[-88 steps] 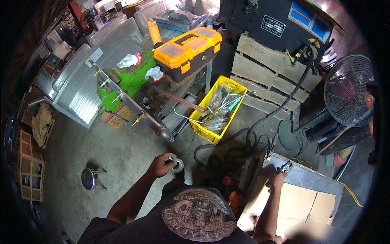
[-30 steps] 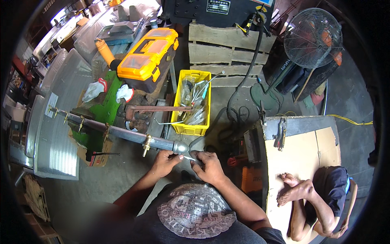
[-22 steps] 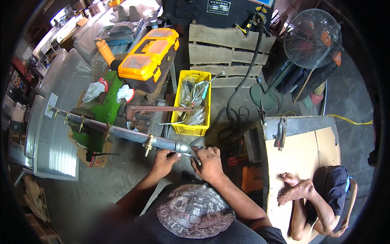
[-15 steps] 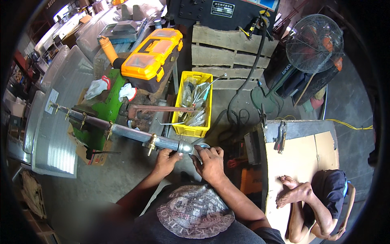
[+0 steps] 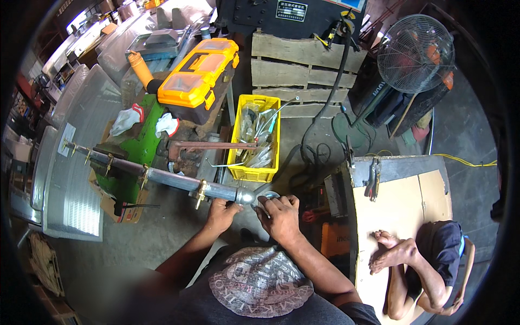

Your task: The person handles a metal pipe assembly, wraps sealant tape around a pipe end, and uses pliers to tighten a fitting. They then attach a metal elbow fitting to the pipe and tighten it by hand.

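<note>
Head view: the right hand [image 5: 281, 219] is curled around a silvery, ring-shaped roll [image 5: 273, 193], partly hidden by its fingers. The left hand [image 5: 221, 216] is narrow, thumb near fingers, just below the domed metal end cap [image 5: 245, 196] of a long grey steel pipe [image 5: 173, 180]; whether it pinches anything, I cannot tell. The roll is just right of that cap. Beyond the hands stands a yellow rectangular plastic crate [image 5: 253, 174]. 2 white fabric gloves [image 5: 167, 125] with red cuffs lie near an orange-and-black plastic toolbox [image 5: 184, 82]. At right, another person's bare feet [image 5: 392, 254] rest over flat brown cardboard [image 5: 395, 208].
</note>
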`<state>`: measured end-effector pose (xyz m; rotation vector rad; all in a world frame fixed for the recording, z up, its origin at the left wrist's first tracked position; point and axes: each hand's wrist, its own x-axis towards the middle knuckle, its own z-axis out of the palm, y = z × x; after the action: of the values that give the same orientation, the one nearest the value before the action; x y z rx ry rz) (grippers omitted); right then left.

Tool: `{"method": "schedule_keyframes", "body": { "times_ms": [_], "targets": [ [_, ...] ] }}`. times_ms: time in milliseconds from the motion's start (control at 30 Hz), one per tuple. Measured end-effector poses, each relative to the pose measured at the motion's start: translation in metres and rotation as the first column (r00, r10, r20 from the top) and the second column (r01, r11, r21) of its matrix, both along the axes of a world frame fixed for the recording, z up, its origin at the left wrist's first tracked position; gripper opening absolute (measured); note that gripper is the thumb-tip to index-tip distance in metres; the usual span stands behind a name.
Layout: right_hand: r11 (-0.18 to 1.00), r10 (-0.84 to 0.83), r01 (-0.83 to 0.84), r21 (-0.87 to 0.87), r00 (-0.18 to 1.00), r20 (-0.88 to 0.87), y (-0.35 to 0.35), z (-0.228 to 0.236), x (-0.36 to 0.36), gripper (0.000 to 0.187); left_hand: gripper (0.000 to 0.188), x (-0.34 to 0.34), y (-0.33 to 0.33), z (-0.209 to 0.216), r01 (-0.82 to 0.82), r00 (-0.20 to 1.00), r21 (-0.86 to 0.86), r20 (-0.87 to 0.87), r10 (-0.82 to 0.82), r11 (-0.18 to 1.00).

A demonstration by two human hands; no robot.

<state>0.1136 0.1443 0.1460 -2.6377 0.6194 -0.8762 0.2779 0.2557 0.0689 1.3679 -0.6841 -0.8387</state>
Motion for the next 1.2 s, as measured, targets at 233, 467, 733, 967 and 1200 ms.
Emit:
{"method": "schedule_keyframes", "body": {
  "times_ms": [233,467,733,967,1200],
  "targets": [
    [1.000,0.004,-0.004,0.001,1.000,0.003,-0.001,0.003,0.000,0.026,0.014,0.000,0.000,0.001,-0.015,1.000,-0.005,-0.005,0.015,1.000],
    [1.000,0.011,-0.011,0.007,1.000,0.000,-0.003,0.000,0.001,0.026,0.013,0.003,-0.001,-0.007,0.009,0.996,0.010,0.089,-0.010,1.000],
    [0.999,0.039,-0.039,-0.013,0.999,-0.012,-0.014,0.001,0.006,0.026,0.010,-0.006,-0.008,0.001,0.013,1.000,0.010,-0.018,-0.013,1.000],
    [0.996,0.084,-0.084,-0.009,0.996,-0.034,-0.019,0.003,0.007,0.030,0.015,-0.005,-0.013,-0.001,0.101,0.984,0.016,-0.150,-0.098,0.995],
    [0.987,0.158,-0.160,-0.026,0.985,-0.076,-0.028,-0.001,0.009,0.032,0.030,0.004,-0.016,-0.015,0.256,0.734,-0.128,-0.619,-0.279,0.958]
  ]
}}
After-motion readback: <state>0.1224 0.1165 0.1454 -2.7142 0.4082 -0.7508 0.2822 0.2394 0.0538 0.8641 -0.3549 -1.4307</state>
